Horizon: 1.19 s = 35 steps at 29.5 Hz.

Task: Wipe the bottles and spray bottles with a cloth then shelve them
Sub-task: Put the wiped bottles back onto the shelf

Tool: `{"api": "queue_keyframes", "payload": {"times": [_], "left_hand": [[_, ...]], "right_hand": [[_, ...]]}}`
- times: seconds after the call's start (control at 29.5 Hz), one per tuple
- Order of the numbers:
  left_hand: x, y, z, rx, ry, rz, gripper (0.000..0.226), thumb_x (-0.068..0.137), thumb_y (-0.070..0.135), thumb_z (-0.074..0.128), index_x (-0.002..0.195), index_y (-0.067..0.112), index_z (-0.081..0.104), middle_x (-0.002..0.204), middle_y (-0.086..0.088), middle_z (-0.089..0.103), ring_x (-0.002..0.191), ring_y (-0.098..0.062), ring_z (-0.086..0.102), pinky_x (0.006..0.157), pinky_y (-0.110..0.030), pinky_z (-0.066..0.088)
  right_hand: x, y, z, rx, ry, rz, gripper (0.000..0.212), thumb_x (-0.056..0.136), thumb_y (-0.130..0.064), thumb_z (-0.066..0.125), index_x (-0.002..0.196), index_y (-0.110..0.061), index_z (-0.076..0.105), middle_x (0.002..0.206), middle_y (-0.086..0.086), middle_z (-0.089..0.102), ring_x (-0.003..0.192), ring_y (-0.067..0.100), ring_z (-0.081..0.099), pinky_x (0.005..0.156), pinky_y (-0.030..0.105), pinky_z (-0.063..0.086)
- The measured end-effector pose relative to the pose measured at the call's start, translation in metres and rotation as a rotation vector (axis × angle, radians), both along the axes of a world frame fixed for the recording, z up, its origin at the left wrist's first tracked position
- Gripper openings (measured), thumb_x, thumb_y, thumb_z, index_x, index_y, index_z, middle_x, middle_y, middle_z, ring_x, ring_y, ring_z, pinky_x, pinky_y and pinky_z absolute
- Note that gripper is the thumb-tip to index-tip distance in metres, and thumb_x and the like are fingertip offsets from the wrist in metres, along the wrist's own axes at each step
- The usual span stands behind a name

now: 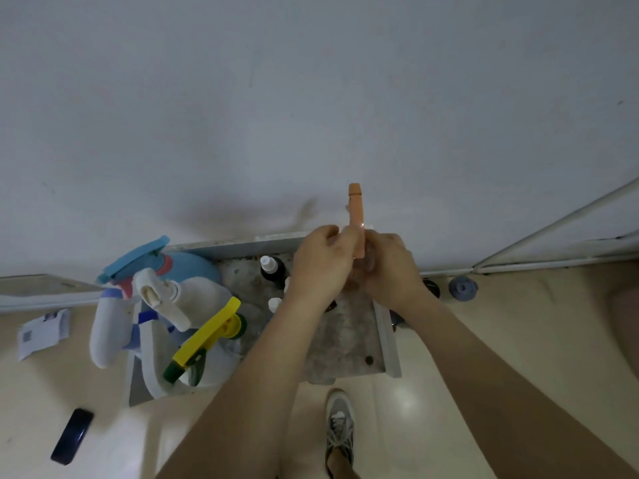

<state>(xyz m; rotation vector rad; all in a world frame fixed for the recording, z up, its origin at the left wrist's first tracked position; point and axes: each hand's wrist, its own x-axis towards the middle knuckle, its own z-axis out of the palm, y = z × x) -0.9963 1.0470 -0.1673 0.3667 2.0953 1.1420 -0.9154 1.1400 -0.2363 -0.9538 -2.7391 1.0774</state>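
On the floor at the far left lie a sheet of paper [45, 331] and a black phone [72, 435], and on the left end of the stone-topped shelf [345, 344] stand a blue-trigger spray bottle [138, 259], a white spray bottle [162, 299] and a yellow-trigger spray bottle [207, 337], with small white-capped bottles [268, 265] just beside them. Above the shelf's back edge, near the wall, the orange-headed spray bottle [356, 209] is held up. The left hand [321, 264] has its fingers curled at its neck and the right hand [390, 267] is wrapped round its body; a grey round object [462, 288] sits on the floor further right.
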Motion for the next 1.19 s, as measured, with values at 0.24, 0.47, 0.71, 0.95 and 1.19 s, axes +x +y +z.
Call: {"api": "queue_keyframes", "payload": {"times": [0.24, 0.47, 0.71, 0.95, 1.19], "left_hand": [[-0.005, 0.004, -0.016, -0.516, 0.693, -0.466, 0.013, 0.095, 0.012, 0.048, 0.096, 0.013, 0.062, 0.09, -0.005, 0.063, 0.091, -0.026, 0.063, 0.068, -0.03, 0.037], [-0.035, 0.014, -0.026, -0.777, 0.548, -0.747, 0.006, 0.093, 0.006, 0.052, 0.088, 0.008, 0.055, 0.088, -0.003, 0.056, 0.087, -0.023, 0.058, 0.081, -0.035, 0.049], [-0.068, 0.032, -0.073, -0.758, 0.272, -0.724, 0.018, 0.097, 0.014, 0.052, 0.109, 0.005, 0.063, 0.097, -0.013, 0.063, 0.068, -0.025, 0.057, 0.073, -0.037, 0.052], [-0.056, 0.021, -0.067, -0.67, 0.664, -0.504, 0.01, 0.089, 0.017, 0.058, 0.082, 0.013, 0.052, 0.09, -0.008, 0.064, 0.083, -0.03, 0.061, 0.066, -0.033, 0.042], [-0.016, -0.019, -0.02, -0.469, 0.95, -0.404, 0.024, 0.083, 0.017, 0.057, 0.063, 0.023, 0.045, 0.064, 0.005, 0.042, 0.078, -0.023, 0.054, 0.071, -0.033, 0.031]], "right_hand": [[-0.003, 0.014, -0.002, -0.078, -0.064, 0.108, 0.056, 0.066, -0.053, 0.059, 0.117, -0.029, 0.058, 0.118, -0.005, 0.055, 0.115, 0.024, 0.048, 0.096, 0.047, 0.044], [0.006, 0.003, -0.016, -0.042, 0.001, 0.12, 0.06, 0.068, -0.057, 0.056, 0.123, -0.032, 0.052, 0.125, -0.009, 0.056, 0.114, 0.022, 0.051, 0.093, 0.048, 0.044], [0.01, -0.007, -0.014, 0.011, 0.031, 0.005, 0.055, 0.076, -0.039, 0.073, 0.126, -0.029, 0.052, 0.129, -0.005, 0.053, 0.115, 0.026, 0.049, 0.092, 0.054, 0.044], [0.014, -0.011, -0.016, -0.103, 0.152, 0.015, 0.069, 0.072, -0.053, 0.06, 0.137, -0.039, 0.041, 0.136, -0.007, 0.051, 0.124, 0.024, 0.046, 0.1, 0.044, 0.037], [0.01, -0.006, 0.009, -0.14, 0.192, 0.025, 0.041, 0.082, -0.023, 0.075, 0.121, -0.023, 0.062, 0.095, -0.01, 0.065, 0.094, 0.018, 0.062, 0.079, 0.027, 0.05]]}}
